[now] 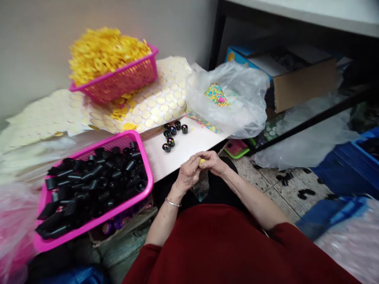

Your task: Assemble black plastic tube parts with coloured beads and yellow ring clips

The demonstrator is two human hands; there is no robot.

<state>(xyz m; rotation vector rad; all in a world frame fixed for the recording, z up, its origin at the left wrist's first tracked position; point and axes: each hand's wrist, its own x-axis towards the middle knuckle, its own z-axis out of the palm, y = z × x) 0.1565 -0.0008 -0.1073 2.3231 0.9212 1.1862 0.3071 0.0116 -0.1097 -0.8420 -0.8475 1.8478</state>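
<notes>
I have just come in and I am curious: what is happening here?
A person holds a small yellow plastic piece between the left hand and right hand, above the lap. On the table are a pink basket of black plastic tubes, a pink basket of yellow rings and several small black caps.

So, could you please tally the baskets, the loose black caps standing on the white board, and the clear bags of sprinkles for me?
Pink baskets: 2, one of yellow rings, one of black tubes
Loose black caps on the white board: 7
Clear bag of sprinkles: 1
Total: 10
</notes>
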